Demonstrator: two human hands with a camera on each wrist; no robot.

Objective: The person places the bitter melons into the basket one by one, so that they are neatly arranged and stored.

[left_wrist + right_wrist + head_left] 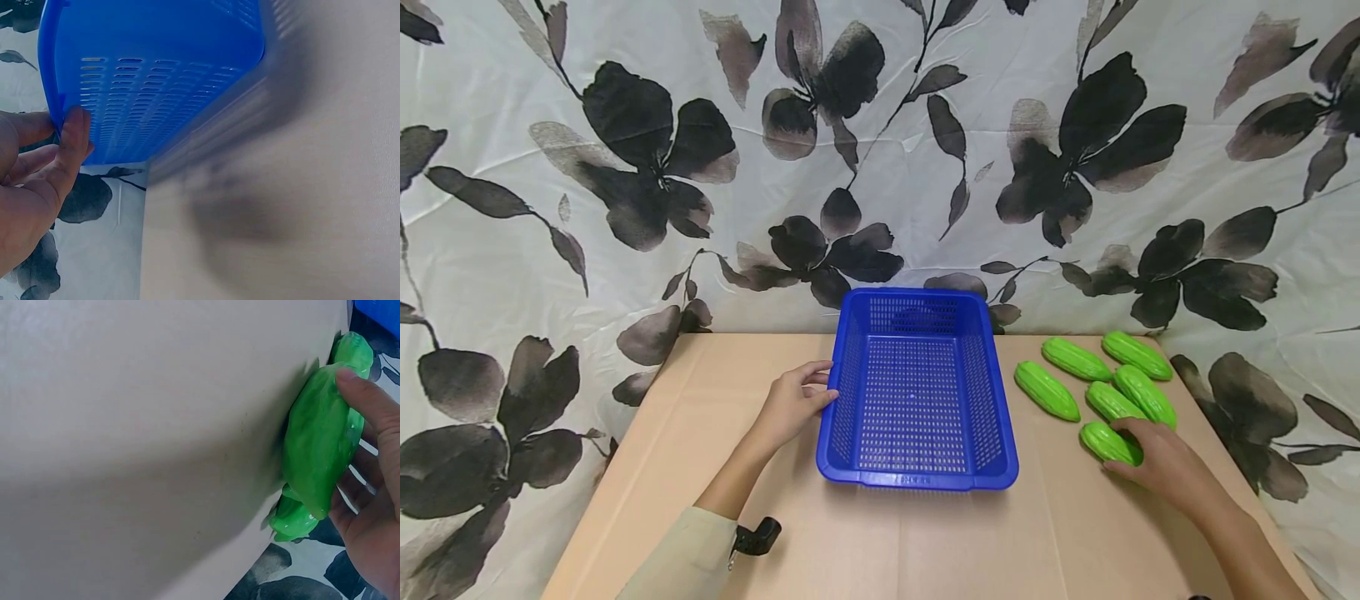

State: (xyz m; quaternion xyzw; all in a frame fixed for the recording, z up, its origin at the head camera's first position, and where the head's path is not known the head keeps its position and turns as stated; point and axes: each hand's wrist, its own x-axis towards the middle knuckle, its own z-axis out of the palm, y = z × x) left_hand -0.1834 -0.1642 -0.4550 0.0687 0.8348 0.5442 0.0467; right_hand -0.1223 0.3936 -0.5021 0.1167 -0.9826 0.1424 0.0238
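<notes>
A blue plastic basket (913, 482) with slotted walls stands upright in the middle of the table. My left hand (795, 402) pinches its left rim; in the left wrist view the fingertips (78, 128) press against the slotted outer wall. To the right lies a group of several glossy green cucumber-shaped vegetables (1048, 390) with ridged skin. Around the nearest one (1108, 443) my right hand (1168, 462) has its thumb and fingers curled. That vegetable (319, 434) shows between thumb and fingers in the right wrist view, with others partly hidden behind it.
The light wood-coloured table (962, 550) narrows toward the back. A white cloth (925, 192) with dark flowers hangs behind and beside it. A black wrist strap (756, 537) sits below the light sleeve (688, 550) on the left arm.
</notes>
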